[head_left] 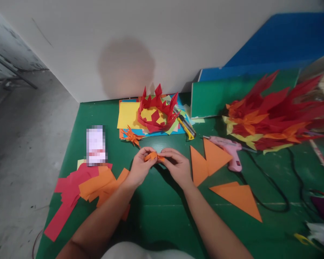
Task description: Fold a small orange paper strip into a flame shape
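Note:
Between my two hands, above the middle of the green table (pixel 167 223), is a small folded piece of orange paper (pixel 152 156). My left hand (pixel 142 164) pinches its left side, with thumb and fingers closed. From the other side my right hand (pixel 178 165) grips its right end in a pinch; the fingertips cover part of the folds. Just beyond the left hand lies a small spiky orange paper flower (pixel 131 136). Several orange paper triangles (pixel 217 156) rest right of my right hand. Orange paper strips (pixel 104 183) are spread by my left forearm.
Red paper strips (pixel 70 187) and a blurred-out phone-like rectangle (pixel 95 145) lie left. A red paper crown (pixel 153 126) sits on coloured sheets (pixel 128 115) beside a yellow cutter (pixel 187 127). A corded pink glue gun (pixel 229 147) and a large red-orange paper piece (pixel 275 111) are right.

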Demonstrator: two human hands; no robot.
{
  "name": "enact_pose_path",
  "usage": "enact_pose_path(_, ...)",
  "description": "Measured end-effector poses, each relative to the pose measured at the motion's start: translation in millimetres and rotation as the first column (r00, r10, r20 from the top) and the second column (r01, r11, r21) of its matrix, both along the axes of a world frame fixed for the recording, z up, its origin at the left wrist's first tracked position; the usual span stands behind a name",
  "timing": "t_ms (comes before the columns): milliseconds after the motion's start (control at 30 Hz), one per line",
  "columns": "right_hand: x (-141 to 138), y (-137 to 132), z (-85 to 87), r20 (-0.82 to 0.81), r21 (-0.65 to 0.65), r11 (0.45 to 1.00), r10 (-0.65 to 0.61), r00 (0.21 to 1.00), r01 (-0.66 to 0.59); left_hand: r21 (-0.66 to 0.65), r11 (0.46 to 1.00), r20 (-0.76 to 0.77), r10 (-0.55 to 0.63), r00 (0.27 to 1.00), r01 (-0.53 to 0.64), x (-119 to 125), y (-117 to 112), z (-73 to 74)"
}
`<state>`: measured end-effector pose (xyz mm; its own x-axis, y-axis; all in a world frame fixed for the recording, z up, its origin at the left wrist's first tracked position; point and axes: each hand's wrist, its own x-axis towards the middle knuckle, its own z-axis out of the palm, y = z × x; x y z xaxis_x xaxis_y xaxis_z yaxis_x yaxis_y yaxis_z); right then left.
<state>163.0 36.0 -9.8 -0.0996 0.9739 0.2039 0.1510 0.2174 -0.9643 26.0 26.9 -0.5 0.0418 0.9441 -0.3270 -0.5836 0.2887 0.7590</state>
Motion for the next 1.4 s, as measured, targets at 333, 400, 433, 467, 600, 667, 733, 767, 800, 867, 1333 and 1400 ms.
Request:
enact_pose_path(333, -2.7, 0.2, 6.7, -0.093, -0.034, 0.999, 0.029, 0.995, -0.032, 0.008, 1.0, 0.022, 0.009, 1.0, -0.01, 1.5, -3.6, 1.1)
enact_pose_path(400, -3.2, -0.5, 8.0, -0.129, -0.034, 0.998, 0.046, 0.991, -0.051, 0.022, 1.0, 0.026, -0.004, 1.0, 0.003, 1.4, -4.6, 3.1)
enact_pose_path(433, -3.5, -1.0, 8.4, -0.146, -0.039, 0.998, 0.049, 0.988, -0.055, 0.029, 1.0, 0.025, -0.007, 1.0, 0.006, 1.3, -4.8, 3.6)
enact_pose_path(467, -3.7, -1.5, 8.7, -0.159, -0.05, 0.997, 0.048, 0.986, -0.056, 0.035, 0.999, 0.023, -0.01, 1.0, 0.009, 1.2, -5.0, 3.9)
enact_pose_path(600, -4.7, -3.0, 8.0, -0.185, -0.1, 0.994, 0.017, 0.983, -0.036, 0.02, 1.0, 0.012, -0.015, 1.0, 0.015, 1.7, -5.1, 2.8)
enact_pose_path(667, -5.6, -3.5, 7.2, -0.202, -0.103, 0.994, 0.006, 0.979, -0.028, 0.001, 1.0, 0.021, -0.016, 1.0, 0.016, 2.3, -5.2, 2.3)
enact_pose_path(733, -6.9, -4.2, 6.8, -0.211, -0.109, 0.994, -0.009, 0.978, -0.015, -0.005, 1.0, 0.035, -0.017, 0.999, 0.017, 2.7, -5.6, 2.2)
enact_pose_path(767, -7.7, -4.6, 6.8, -0.21, -0.121, 0.993, -0.02, 0.978, -0.006, -0.005, 1.0, 0.041, -0.018, 0.999, 0.019, 2.9, -5.8, 2.1)
enact_pose_path(800, -8.6, -5.0, 6.9, -0.208, -0.137, 0.991, -0.034, 0.978, 0.006, -0.004, 1.0, 0.046, -0.022, 0.999, 0.022, 2.9, -6.1, 2.1)
enact_pose_path(867, -10.2, -5.9, 7.3, -0.205, -0.171, 0.985, -0.068, 0.976, 0.033, -0.001, 0.999, 0.055, -0.033, 0.998, 0.033, 3.1, -6.6, 1.6)
enact_pose_path(1333, -6.0, -3.2, 1.1, 0.043, 0.024, 0.999, -0.041, 0.998, 0.04, -0.089, 0.996, 0.048, -0.017, 0.999, 0.022, 1.0, -2.7, 6.6)
enact_pose_path(1400, -5.7, -2.8, 1.8, 0.052, 0.031, 0.999, -0.038, 0.998, 0.036, -0.097, 0.995, 0.04, -0.02, 0.999, 0.023, 1.3, -2.3, 6.3)
